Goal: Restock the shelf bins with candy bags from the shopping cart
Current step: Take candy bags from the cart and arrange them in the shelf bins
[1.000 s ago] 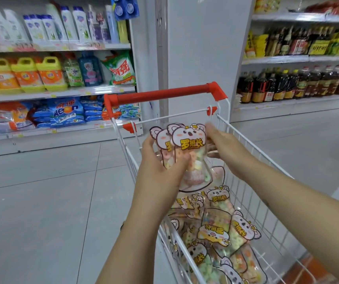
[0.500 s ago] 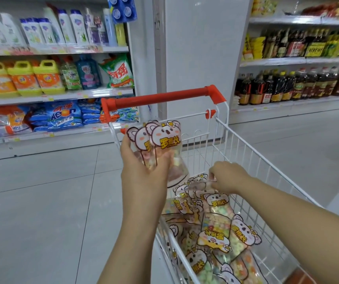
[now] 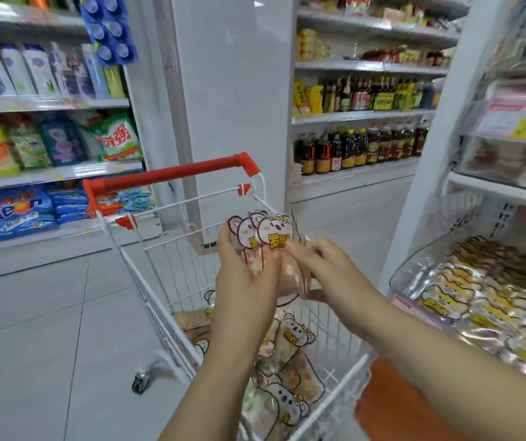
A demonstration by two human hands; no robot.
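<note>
Held candy bags [image 3: 264, 232]: glossy clear-film pouches with bear-head tops in cream and pink, with yellow lettering. Pastel pieces show through the film. They are bunched upright at frame centre, above the cart's basket.
Left grip [image 3: 245, 281]: bare hand, with fingers and thumb wrapped round the lower half of the bunch, clamping it.
Right grip [image 3: 325, 265]: bare hand, motion-blurred. Its fingers curl on the right edge of the same bunch with the thumb beneath, pinching it.
Shopping cart [image 3: 134, 268]: white wire basket of thin rods in a grid, running from centre to the lower edge of the frame.
Handle [image 3: 172, 175]: smooth red plastic bar with angled ends, at the cart's far end.
Caster [image 3: 139, 383]: small dark wheel on the floor, lower left of the cart.
Cart contents [image 3: 290, 367]: more bear-topped pouches of the same kind, lying flat and overlapping at lower centre.
Shelf bin [image 3: 409, 268]: clear rigid plastic with a curved front wall, at the right of the frame just beside the cart.
Bin contents [image 3: 446, 300]: shiny pouches with yellow animal prints in overlapping rows, with a striped kind behind them.
Left shelves [image 3: 51, 171]: white boards carrying detergent jugs, soft powder bags and squeeze bottles.
Rear shelves [image 3: 360, 114]: white boards carrying dark bottles and yellow packets.
Floor [image 3: 32, 313]: smooth, pale grey tiles.
</note>
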